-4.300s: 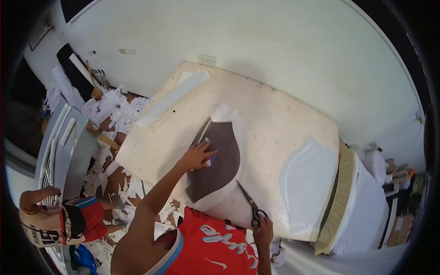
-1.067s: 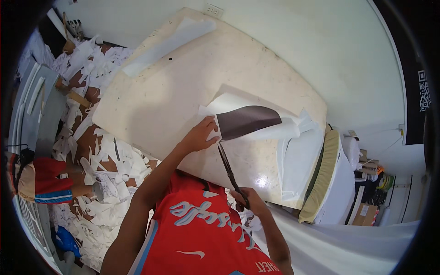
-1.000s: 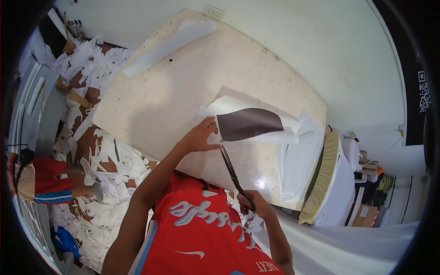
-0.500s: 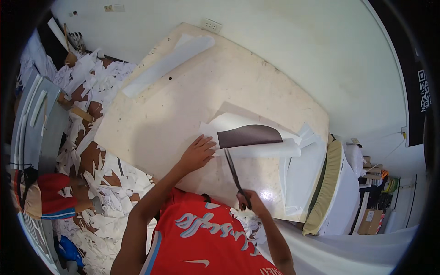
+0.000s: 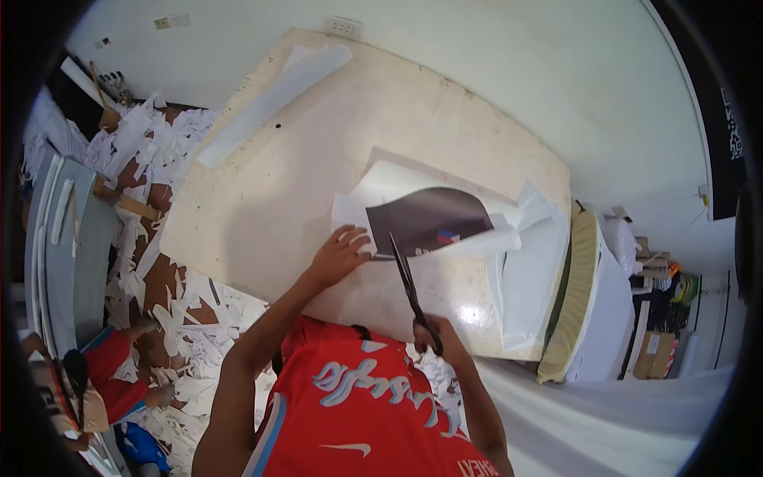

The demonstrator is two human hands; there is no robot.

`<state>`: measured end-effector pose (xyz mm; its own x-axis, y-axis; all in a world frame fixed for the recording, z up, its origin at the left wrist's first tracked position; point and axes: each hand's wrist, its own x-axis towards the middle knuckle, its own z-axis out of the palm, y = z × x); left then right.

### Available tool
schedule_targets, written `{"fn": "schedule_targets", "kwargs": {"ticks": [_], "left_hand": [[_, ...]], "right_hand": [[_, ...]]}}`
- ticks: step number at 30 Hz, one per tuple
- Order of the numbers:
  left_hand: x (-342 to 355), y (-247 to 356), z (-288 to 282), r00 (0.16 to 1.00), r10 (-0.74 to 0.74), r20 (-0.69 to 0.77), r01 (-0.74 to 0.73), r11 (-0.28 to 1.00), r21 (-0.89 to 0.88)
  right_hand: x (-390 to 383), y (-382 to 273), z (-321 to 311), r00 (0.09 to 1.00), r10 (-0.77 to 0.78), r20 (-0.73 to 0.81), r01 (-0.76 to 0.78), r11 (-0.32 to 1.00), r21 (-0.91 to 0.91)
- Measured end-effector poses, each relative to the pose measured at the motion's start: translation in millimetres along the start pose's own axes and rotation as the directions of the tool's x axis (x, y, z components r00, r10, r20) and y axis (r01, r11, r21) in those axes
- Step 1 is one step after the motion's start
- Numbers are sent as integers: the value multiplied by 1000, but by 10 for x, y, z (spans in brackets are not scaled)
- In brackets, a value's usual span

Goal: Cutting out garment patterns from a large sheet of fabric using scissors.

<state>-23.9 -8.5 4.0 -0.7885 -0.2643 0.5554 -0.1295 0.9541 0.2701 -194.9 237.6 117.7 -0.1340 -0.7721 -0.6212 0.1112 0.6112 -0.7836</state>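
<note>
My left hand (image 5: 343, 253) rests with fingers spread on the left end of a white sheet (image 5: 389, 179) lying on the pale board (image 5: 278, 199). The sheet carries a dark printed shape (image 5: 421, 219) with a flat left end, a curved top and a small red and blue patch; its lower right edge curls over. My right hand (image 5: 433, 338) grips long dark scissors (image 5: 409, 282) at the handles. Their blades point forward, the tips over the dark print just right of my left fingers.
Another white sheet (image 5: 528, 278) lies at the board's right, a pale strip (image 5: 270, 107) at its back left. Paper scraps (image 5: 171, 127) cover the floor at left, beside grey panels (image 5: 63, 254) and a person (image 5: 111, 366). A padded beige piece (image 5: 568, 294) stands right of the board.
The printed sheet has turned sideways since 4.3 seconds ago, and my left hand has shifted to its left end. The scissor tips have lately risen onto the dark print.
</note>
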Motion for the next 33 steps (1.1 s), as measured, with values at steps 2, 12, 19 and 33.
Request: {"fn": "schedule_targets", "kwargs": {"ticks": [2,12,19,33], "left_hand": [[37,-27,-48,999,-46,-9,46,999,23],[36,-9,61,970,-244,4,243,965,-98],[-33,-25,96,969,-245,29,246,967,-66],[-67,-86,111,974,-224,-15,223,973,-60]], "right_hand": [[163,137,-2,1000,24,-2,-24,1000,-7],[178,551,101,1000,-2,1,2,999,-47],[444,436,179,998,66,-3,-67,994,-85],[745,418,257,995,62,-83,-70,993,-94]]}}
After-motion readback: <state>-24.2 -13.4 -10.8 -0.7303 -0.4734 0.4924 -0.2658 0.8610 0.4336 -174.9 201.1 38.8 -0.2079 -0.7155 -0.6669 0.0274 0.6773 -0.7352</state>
